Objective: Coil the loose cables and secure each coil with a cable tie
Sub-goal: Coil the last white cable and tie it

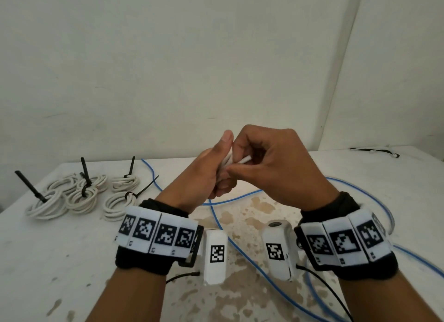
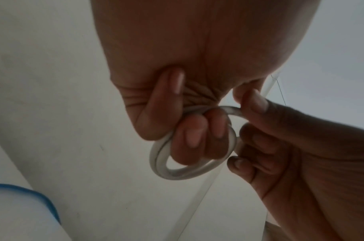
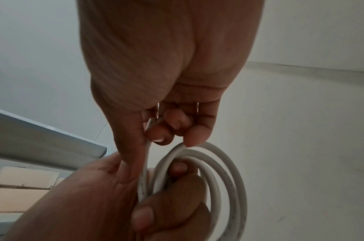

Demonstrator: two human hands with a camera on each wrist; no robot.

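Note:
Both hands are raised above the table and meet on a small white cable coil (image 1: pixel 242 159). My left hand (image 1: pixel 216 168) grips the coil, with its fingers (image 2: pixel 197 135) curled through the loops (image 2: pixel 177 169). My right hand (image 1: pixel 249 163) pinches the coil's loose end (image 3: pixel 145 164) between thumb and fingertips (image 3: pixel 156 137), right beside the loops (image 3: pixel 228 176). The left hand hides part of the coil. No cable tie shows in either hand.
Several white coils (image 1: pixel 79 197) bound with black cable ties (image 1: pixel 84 170) lie at the table's left. A long blue cable (image 1: pixel 240 245) snakes loose across the stained middle and right. A small black-and-white bundle (image 1: pixel 374 151) lies far right near the wall.

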